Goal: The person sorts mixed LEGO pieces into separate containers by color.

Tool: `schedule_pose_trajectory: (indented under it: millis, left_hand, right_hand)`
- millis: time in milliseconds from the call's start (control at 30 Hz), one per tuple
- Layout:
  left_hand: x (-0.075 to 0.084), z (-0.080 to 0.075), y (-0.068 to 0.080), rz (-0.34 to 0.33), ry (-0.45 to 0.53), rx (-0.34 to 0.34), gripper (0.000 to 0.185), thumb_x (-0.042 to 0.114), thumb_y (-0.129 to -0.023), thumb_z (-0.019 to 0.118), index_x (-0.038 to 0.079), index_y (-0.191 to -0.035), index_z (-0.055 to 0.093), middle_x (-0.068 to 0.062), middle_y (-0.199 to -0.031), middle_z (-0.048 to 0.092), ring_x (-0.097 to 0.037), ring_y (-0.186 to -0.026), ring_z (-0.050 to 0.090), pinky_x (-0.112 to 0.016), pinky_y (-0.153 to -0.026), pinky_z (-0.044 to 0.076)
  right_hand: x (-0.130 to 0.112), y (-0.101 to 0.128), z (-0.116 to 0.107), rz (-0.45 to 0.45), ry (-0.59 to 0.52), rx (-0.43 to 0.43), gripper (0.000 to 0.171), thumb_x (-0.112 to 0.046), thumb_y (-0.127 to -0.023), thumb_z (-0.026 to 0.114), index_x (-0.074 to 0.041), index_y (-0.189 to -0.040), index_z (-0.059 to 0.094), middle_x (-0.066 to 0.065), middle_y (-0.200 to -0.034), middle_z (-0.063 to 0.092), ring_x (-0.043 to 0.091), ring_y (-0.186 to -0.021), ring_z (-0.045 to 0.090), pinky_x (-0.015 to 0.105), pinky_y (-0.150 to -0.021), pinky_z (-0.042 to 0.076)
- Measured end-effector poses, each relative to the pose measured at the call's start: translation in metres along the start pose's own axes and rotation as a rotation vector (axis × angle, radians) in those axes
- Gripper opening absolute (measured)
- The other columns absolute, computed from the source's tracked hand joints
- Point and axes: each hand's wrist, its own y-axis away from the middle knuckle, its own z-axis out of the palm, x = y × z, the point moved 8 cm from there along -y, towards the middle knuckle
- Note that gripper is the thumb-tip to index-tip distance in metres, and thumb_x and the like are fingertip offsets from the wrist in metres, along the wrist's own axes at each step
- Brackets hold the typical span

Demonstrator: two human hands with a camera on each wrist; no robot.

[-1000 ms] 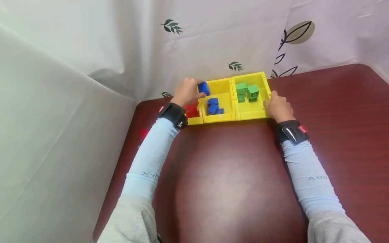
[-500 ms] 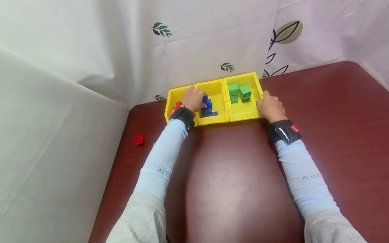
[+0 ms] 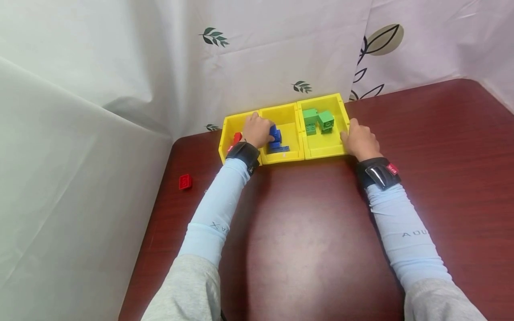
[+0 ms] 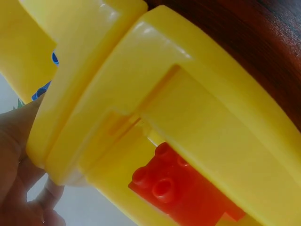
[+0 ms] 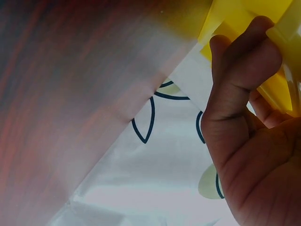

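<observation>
Three yellow bins stand in a row at the back of the table. My left hand [image 3: 262,131] reaches into the middle bin [image 3: 291,117] and holds a blue brick [image 3: 275,132] against the other blue bricks there. The left wrist view shows that bin's wall [image 4: 141,94] up close, a red brick [image 4: 178,188] in the left bin, and part of my left hand [image 4: 14,155]. My right hand [image 3: 350,133] grips the outer wall of the right bin [image 3: 326,149], which holds green bricks [image 3: 319,120]. In the right wrist view my right hand [image 5: 244,117] curls a finger over the yellow rim [image 5: 244,14].
A loose red brick [image 3: 185,181] lies on the dark red table [image 3: 305,232] near its left edge. The left bin [image 3: 225,133] holds red bricks [image 3: 237,137]. White cloth with leaf prints [image 3: 257,58] hangs right behind the bins and along the left side.
My left hand carried the blue brick down from above the bins into the middle bin. The right hand stayed on the right bin's wall. The head view shifted slightly.
</observation>
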Motion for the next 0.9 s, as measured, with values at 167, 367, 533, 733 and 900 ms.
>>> schedule_pose_trajectory:
  millis: [167, 367, 533, 733, 900]
  left_hand:
    - [0.002, 0.0, -0.001, 0.002, -0.003, 0.01, 0.046, 0.037, -0.085, 0.074, 0.016, -0.126, 0.068, -0.005, -0.11, 0.071, -0.027, -0.098, 0.049, -0.036, -0.09, 0.039]
    - [0.002, 0.001, -0.002, -0.007, -0.013, 0.002, 0.048, 0.039, -0.085, 0.073, 0.016, -0.127, 0.067, -0.004, -0.112, 0.071, -0.026, -0.099, 0.049, -0.035, -0.091, 0.039]
    - [0.0, -0.001, -0.002, 0.003, -0.008, 0.01, 0.047, 0.037, -0.085, 0.074, 0.014, -0.126, 0.068, -0.006, -0.111, 0.071, -0.027, -0.099, 0.05, -0.036, -0.092, 0.04]
    - [-0.006, 0.001, 0.002, 0.04, 0.037, -0.022, 0.054, 0.04, -0.084, 0.075, 0.013, -0.129, 0.065, -0.006, -0.116, 0.071, -0.026, -0.101, 0.052, -0.037, -0.094, 0.04]
    - [-0.018, -0.005, 0.012, 0.04, 0.228, -0.05, 0.071, 0.044, -0.085, 0.071, 0.017, -0.146, 0.047, -0.005, -0.144, 0.055, -0.026, -0.125, 0.051, -0.036, -0.112, 0.036]
  right_hand:
    - [0.001, 0.001, 0.0, 0.004, 0.002, -0.009, 0.051, -0.032, -0.103, 0.035, 0.003, -0.14, 0.027, 0.032, -0.114, 0.046, 0.047, -0.095, 0.049, 0.056, -0.077, 0.043]
    - [0.0, 0.001, 0.001, 0.002, -0.001, -0.015, 0.051, -0.031, -0.103, 0.035, 0.003, -0.139, 0.027, 0.031, -0.113, 0.045, 0.047, -0.095, 0.049, 0.055, -0.077, 0.043]
    - [-0.002, 0.001, 0.001, -0.002, 0.0, -0.013, 0.05, -0.031, -0.103, 0.035, 0.003, -0.14, 0.027, 0.031, -0.113, 0.045, 0.047, -0.095, 0.049, 0.055, -0.077, 0.043]
    - [-0.004, 0.001, 0.005, 0.006, 0.006, -0.039, 0.052, -0.031, -0.103, 0.035, 0.002, -0.141, 0.025, 0.032, -0.114, 0.045, 0.047, -0.096, 0.049, 0.056, -0.078, 0.044]
    - [-0.001, 0.0, -0.001, 0.012, 0.01, -0.023, 0.051, -0.031, -0.103, 0.035, 0.003, -0.14, 0.027, 0.032, -0.114, 0.046, 0.047, -0.096, 0.049, 0.056, -0.078, 0.044]
